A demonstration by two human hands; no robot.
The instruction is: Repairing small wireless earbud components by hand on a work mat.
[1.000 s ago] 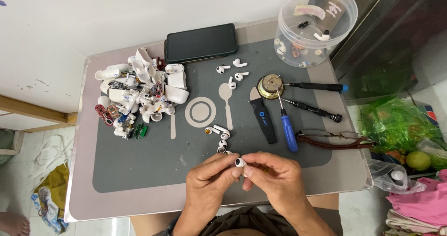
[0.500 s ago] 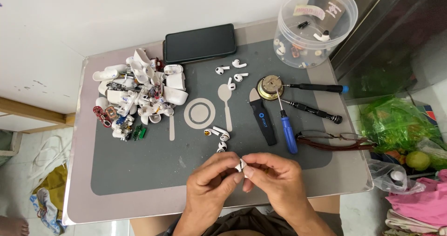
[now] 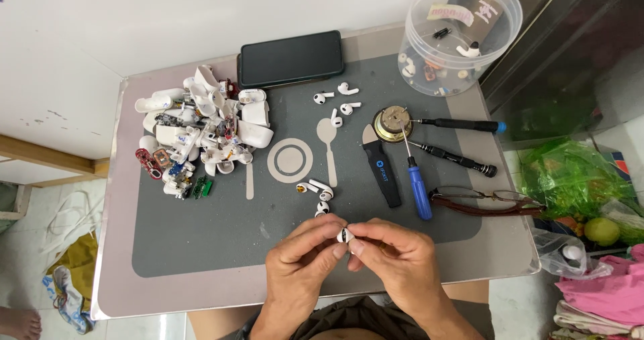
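My left hand (image 3: 300,267) and my right hand (image 3: 396,259) meet at the near edge of the grey work mat (image 3: 201,239). Both pinch one small white earbud (image 3: 345,235) between thumbs and fingertips. Just beyond my fingers lie a few loose white earbuds (image 3: 318,192) on the mat. Farther off, more earbuds (image 3: 339,102) lie near a black phone (image 3: 291,58).
A heap of opened white earbud cases and small circuit boards (image 3: 198,138) fills the mat's left. To the right lie a black pry tool (image 3: 381,165), a blue screwdriver (image 3: 417,182), black screwdrivers (image 3: 456,157), a round brass part (image 3: 392,124) and glasses (image 3: 486,202). A clear tub (image 3: 463,34) stands at back right.
My hands have stayed together on the earbud, shifting a little as the fingers turn it. Nothing else on the mat has moved.
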